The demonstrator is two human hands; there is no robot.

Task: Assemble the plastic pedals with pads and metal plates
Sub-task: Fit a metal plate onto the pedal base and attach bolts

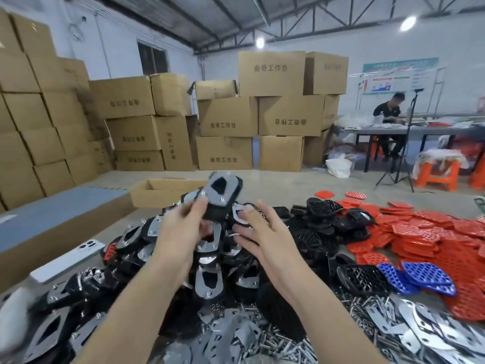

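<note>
My left hand (181, 227) grips a black plastic pedal with a metal plate on top (221, 191), raised and blurred above a heap of assembled pedals (207, 271). My right hand (262, 229) hovers beside it with fingers spread, holding nothing, over the same heap. Bare black pedals (325, 208) lie to the right. Red pads (433, 237) cover the right side, with a few blue pads (425, 277) near them. Loose metal plates (420, 329) and screws (286, 345) lie at the front.
A white phone (73, 256) lies at the left. An open cardboard box (162, 190) stands behind the heap. Stacked cartons (275, 111) line the back. A person sits at a far table (409, 131) with a tripod (404, 158) and orange stools (438, 174).
</note>
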